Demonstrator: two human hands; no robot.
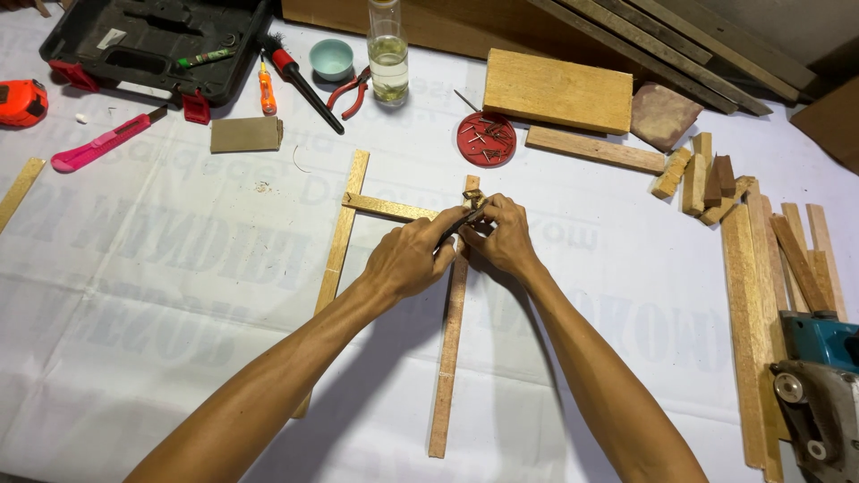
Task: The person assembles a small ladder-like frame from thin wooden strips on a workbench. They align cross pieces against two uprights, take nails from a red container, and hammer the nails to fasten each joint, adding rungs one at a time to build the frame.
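While both hands pinch at the joint, left hand (pixel 407 259) and right hand (pixel 503 237) close on a small dark tool (pixel 458 222) where the cross strip (pixel 389 207) meets the long upright strip (pixel 450 340). Steadying both strips would help; counter (pixel 179 268) lies open leftward, strip pile (pixel 769 268) crowds right.

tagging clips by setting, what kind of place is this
Most likely a small woodworking or hobby bench. Thin wooden strips lie stacked on a covered table, a red dish of small nails sits by a wood block, and an open tool case lies at the far edge.
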